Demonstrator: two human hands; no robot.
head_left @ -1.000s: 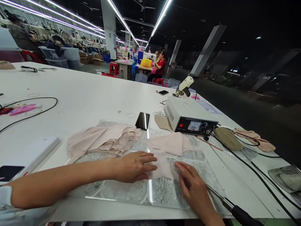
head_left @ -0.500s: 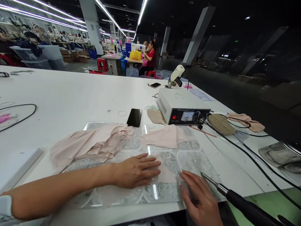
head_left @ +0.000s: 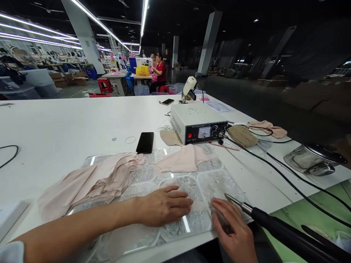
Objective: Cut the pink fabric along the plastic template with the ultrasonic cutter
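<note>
My left hand lies flat, fingers stretched out, on a thin pale pink fabric piece. The fabric is spread over a clear, grey-patterned mat near the table's front edge. At the fabric's right end, the curled fingers and thumb of my right hand close on its edge, which they partly cover. A black-handled tool with a pointed metal tip lies just beyond and to the right of this hand. Behind my left arm rests a heap of pale pink fabric pieces; another folded pink piece lies farther back.
A black phone touches the mat's back edge. Behind it stands a control box with a dial and cable. Brown pads and a lidded glass pot are to the right. A person in red sits farther off.
The view has swung right, so the table and its things appear farther left. My left hand has shifted slightly towards my right hand. Both hands stay on the fabric.
</note>
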